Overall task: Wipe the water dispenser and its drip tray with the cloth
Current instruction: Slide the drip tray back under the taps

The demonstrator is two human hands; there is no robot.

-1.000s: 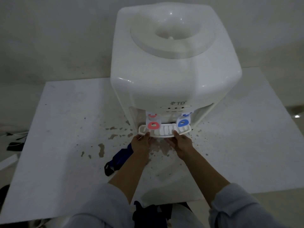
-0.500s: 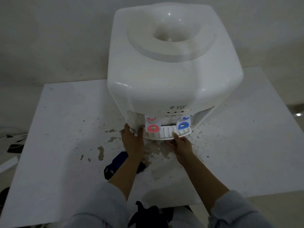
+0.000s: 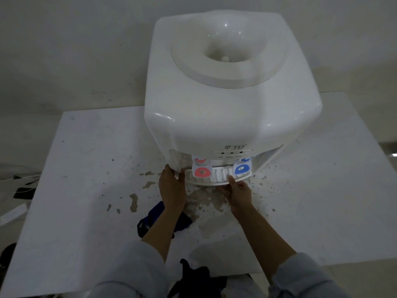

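Note:
A white tabletop water dispenser (image 3: 225, 108) stands on a white table (image 3: 75, 190), with a red tap (image 3: 201, 172) and a blue tap (image 3: 242, 169) at its front. Below the taps sits the white slatted drip tray (image 3: 219, 178). My left hand (image 3: 171, 190) grips the dispenser's lower left front corner. My right hand (image 3: 238, 193) holds the tray's front rim, thumb on top and fingers underneath. A dark blue cloth (image 3: 159, 216) lies on the table under my left forearm, partly hidden by it.
Brown stains and specks (image 3: 134, 202) mark the table in front of the dispenser. A wall stands close behind. On the floor at the left lie cables and a dark phone-like object (image 3: 24, 192). A black item (image 3: 193, 278) sits at the table's near edge.
My left hand left the tray's left end and moved to the dispenser's lower left corner. The tray slid back under the taps. My right hand stays on the tray rim.

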